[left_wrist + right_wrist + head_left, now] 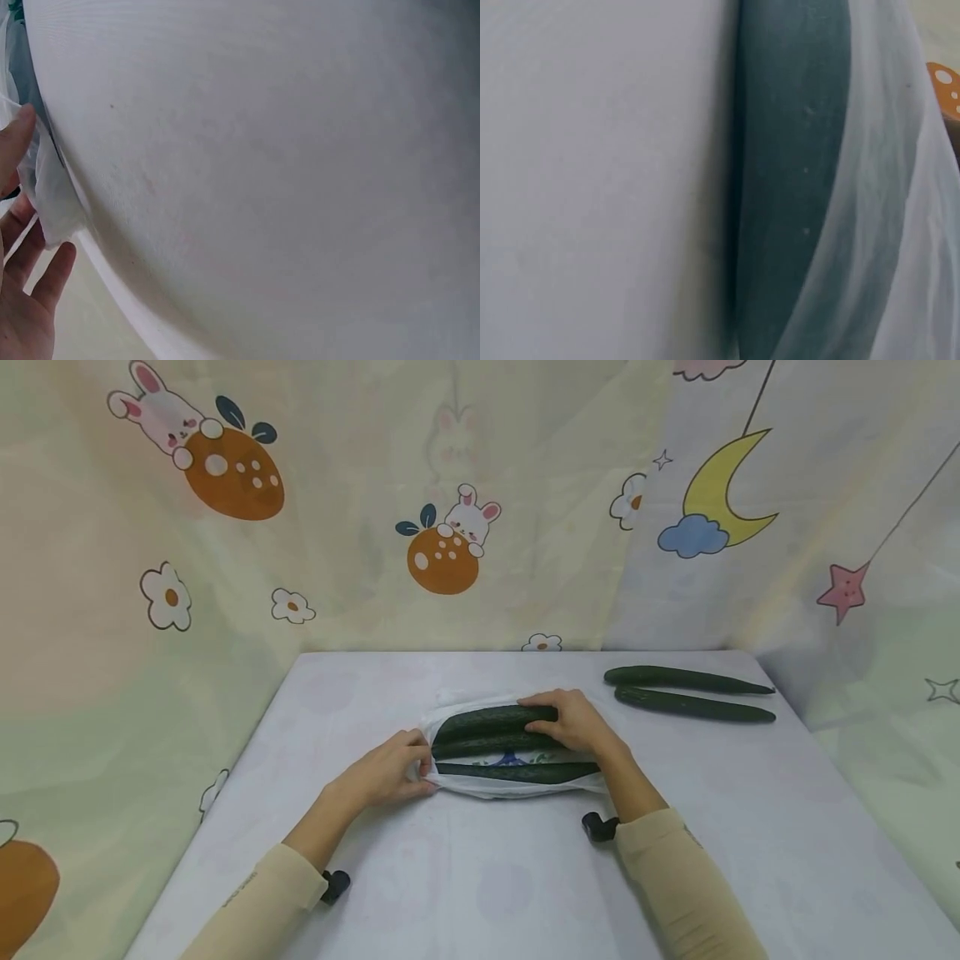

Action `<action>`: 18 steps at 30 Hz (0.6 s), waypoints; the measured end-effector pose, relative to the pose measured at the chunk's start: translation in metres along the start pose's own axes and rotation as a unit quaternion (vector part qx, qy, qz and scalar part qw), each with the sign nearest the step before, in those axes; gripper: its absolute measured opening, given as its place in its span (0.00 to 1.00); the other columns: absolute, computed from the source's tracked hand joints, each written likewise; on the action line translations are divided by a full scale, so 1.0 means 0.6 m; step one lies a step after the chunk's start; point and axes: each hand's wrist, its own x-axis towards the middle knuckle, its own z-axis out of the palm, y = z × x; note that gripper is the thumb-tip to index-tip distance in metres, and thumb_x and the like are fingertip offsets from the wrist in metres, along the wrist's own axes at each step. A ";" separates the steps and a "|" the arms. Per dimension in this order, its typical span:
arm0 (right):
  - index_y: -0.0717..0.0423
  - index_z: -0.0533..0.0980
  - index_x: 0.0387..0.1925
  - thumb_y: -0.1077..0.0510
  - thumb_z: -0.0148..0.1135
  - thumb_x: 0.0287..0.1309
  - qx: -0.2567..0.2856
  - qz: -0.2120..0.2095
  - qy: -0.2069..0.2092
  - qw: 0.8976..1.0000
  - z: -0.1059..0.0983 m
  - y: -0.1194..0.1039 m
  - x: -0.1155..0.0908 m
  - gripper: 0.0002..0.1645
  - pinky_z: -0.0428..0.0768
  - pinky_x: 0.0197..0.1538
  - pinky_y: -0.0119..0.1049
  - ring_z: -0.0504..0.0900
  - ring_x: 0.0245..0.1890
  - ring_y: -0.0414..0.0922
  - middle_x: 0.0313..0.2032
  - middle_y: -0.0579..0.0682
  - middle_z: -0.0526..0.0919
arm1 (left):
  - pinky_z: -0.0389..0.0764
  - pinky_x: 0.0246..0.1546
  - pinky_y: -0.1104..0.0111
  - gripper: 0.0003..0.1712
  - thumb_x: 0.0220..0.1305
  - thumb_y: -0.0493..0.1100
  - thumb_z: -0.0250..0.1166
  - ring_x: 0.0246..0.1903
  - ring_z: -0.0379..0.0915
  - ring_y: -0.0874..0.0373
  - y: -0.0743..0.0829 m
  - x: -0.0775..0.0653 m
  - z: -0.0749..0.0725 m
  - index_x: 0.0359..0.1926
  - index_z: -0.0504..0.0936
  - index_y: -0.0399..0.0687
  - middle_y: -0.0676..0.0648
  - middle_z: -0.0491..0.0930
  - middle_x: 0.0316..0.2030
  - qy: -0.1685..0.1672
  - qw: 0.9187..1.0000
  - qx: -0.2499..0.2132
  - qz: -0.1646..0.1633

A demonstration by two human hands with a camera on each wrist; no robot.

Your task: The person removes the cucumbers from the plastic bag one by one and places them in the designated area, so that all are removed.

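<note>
Head view, L to R. A pale fabric backdrop [345,510] w/ printed rabbits, orange fruit & flowers rose behind a table w/ white cloth [480,885]. A beige left sleeve [258,906], w/ small black wrist device [336,887], led to the left hand [386,770]; its thumb & fingers pinched the L end of a translucent white plastic bag [480,787], film btwn them (cf. left wrist view). The bag lay mid-table, its blue-and-green print [511,759] partly visible.

Within the bag's outline lay three long dark-green cucumbers: the far cucumber [487,722] & middle cucumber [487,746] side by side, the near cucumber [517,773] apart, by the front edge. In the right wrist view, film partly overlay one cuke.

The right hand [576,720] was clamped on the far one's R portion, thumb on top, fingertips at its far edge; whether it also held film, can't tell. Far R, two loose dark-green cucumbers [693,704] lay on the cloth, diverging slightly rightward.
</note>
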 end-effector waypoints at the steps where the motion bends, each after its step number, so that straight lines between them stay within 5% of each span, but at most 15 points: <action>1: 0.46 0.80 0.62 0.52 0.72 0.63 -0.003 -0.005 0.000 1.000 0.000 0.000 -0.002 0.26 0.75 0.64 0.55 0.79 0.63 0.56 0.60 0.53 0.83 | 0.75 0.48 0.61 0.16 0.59 0.55 0.78 0.48 0.69 0.59 0.001 -0.001 0.000 0.31 0.77 0.61 0.59 0.71 0.44 -0.001 1.000 0.000 -0.003; 8: 0.49 0.77 0.64 0.53 0.69 0.67 -0.010 -0.017 0.006 1.000 -0.006 -0.006 -0.025 0.25 0.72 0.67 0.55 0.78 0.64 0.55 0.61 0.50 0.82 | 0.75 0.49 0.61 0.16 0.58 0.54 0.78 0.48 0.68 0.59 0.007 -0.001 0.002 0.31 0.76 0.62 0.59 0.71 0.43 0.001 1.000 -0.001 -0.005; 18: 0.45 0.77 0.63 0.54 0.71 0.64 0.050 -0.048 0.033 0.997 -0.034 -0.012 -0.049 0.26 0.75 0.65 0.53 0.79 0.63 0.49 0.61 0.47 0.82 | 0.74 0.48 0.62 0.16 0.59 0.56 0.77 0.47 0.68 0.59 0.002 0.000 0.006 0.32 0.77 0.62 0.59 0.70 0.43 -0.009 1.000 0.004 -0.020</action>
